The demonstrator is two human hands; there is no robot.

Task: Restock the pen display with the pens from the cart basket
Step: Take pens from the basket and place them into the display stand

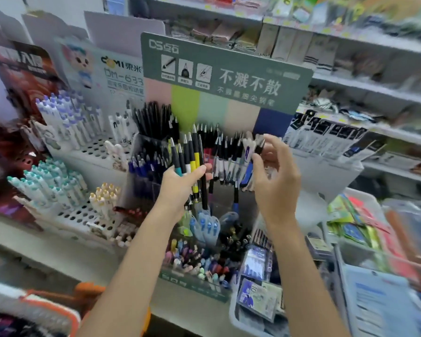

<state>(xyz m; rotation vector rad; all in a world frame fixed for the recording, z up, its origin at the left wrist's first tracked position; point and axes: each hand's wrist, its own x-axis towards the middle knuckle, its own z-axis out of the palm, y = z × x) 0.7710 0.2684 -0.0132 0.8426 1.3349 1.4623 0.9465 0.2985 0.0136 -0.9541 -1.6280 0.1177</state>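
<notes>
head view: both bare forearms reach up and forward from the bottom edge, and the hands are raised side by side in front of the pen display [229, 79], a stand with a green header board over pastel colour panels.

the left hand [180, 183] is turned palm inward with the wrist bent slightly back. its fingers are pressed together and wrapped round a bundle of pens [191, 154], with the thumb closing over the front. the bundle stands nearly upright. the clicker ends fan out above the fist, and the tips hang below it over the lower tier of the display. most barrels are black, with one yellow grip and one teal grip among them.

the right hand [275, 176] is just beside it, back toward the camera, wrist cocked. the thumb and forefinger pinch a dark-tipped pen [260, 145] at the right end of the display's upper row of standing pens, and the other fingers are curled loosely below. motion blur hides exactly how the pinch sits.

a grey basket [233, 314] with carded packs lies low on the right, beneath the right forearm.

to the left, white pegboard stands [93, 149] carry purple-capped pens [58, 113] and teal-capped pens [44, 183]. blurred shelves [374, 93] of goods run behind on the right.
</notes>
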